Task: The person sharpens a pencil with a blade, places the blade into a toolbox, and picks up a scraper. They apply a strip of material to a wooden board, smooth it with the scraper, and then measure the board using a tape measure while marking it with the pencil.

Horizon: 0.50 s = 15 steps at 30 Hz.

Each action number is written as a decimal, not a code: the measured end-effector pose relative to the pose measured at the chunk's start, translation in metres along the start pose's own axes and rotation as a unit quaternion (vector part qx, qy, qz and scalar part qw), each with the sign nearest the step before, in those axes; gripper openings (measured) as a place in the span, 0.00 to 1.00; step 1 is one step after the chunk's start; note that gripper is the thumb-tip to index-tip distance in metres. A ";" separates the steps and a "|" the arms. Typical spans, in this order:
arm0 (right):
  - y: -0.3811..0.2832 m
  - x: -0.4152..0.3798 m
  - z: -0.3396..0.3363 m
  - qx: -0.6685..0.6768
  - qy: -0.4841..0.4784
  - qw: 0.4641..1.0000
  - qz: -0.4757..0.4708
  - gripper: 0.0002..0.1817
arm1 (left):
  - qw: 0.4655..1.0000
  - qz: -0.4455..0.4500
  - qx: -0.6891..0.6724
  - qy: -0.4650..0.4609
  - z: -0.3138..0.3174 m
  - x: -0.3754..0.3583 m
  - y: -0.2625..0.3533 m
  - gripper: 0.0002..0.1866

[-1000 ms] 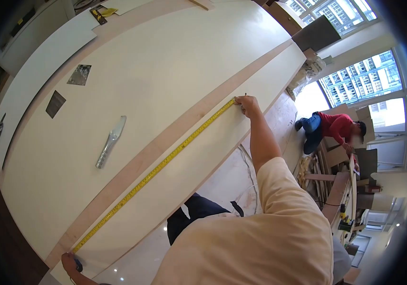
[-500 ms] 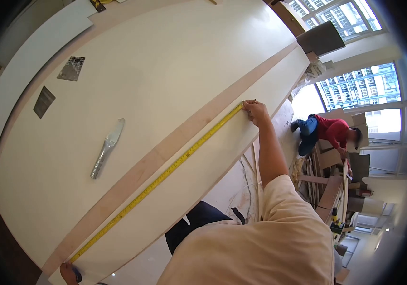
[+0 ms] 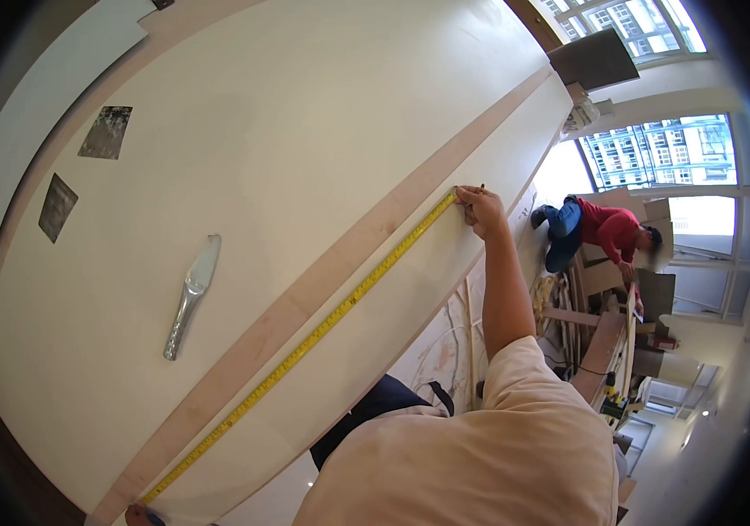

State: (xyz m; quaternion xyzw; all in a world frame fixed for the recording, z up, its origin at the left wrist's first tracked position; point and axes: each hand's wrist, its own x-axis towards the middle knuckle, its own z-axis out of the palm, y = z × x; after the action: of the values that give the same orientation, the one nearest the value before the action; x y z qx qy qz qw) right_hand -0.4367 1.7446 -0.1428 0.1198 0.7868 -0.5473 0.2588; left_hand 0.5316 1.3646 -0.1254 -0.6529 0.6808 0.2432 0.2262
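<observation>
A yellow tape measure [image 3: 331, 321] is stretched diagonally across a large pale board [image 3: 244, 140], running alongside a pinkish-brown strip [image 3: 292, 294]. My right hand [image 3: 482, 213] is closed, pinching the tape's upper end near the board's edge. From its fingers sticks a small dark-tipped item, too small to name. At the lower left, my left hand [image 3: 137, 515] is closed at the tape's other end, partly cut off by the frame. Something dark blue shows beside it. A putty knife [image 3: 193, 296] with a shiny wrapped handle lies on the board beyond the strip.
Two dark, smudged flat plates [image 3: 105, 132] lie on the board at the upper left. Along the far left runs a white panel [image 3: 51, 123]. A co-worker in a red top [image 3: 607, 230] kneels at the right, hands on a board, among wood pieces [image 3: 598, 351].
The view has shifted slightly, so the knife and plates sit further left and lower. Both hands stay at the tape's ends. My left hand is now closer to the bottom edge.
</observation>
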 end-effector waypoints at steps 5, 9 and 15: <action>0.000 -0.002 0.001 0.007 0.009 1.000 -0.005 0.10 | 0.995 -0.064 -0.052 -0.048 0.012 0.021 -0.043 0.10; 0.011 0.013 -0.005 -0.051 0.037 0.997 -0.049 0.09 | 0.992 0.095 -0.060 0.052 0.019 0.012 -0.017 0.16; 0.027 0.072 -0.067 -0.505 -0.125 0.795 -0.312 0.24 | 0.988 0.074 0.049 0.130 0.006 -0.016 0.054 0.17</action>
State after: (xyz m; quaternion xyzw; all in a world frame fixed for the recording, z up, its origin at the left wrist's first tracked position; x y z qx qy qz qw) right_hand -0.5028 1.8098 -0.1854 -0.3492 0.9070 -0.1334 0.1939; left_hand 0.4781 1.3823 -0.1181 -0.6149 0.7618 0.1387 0.1495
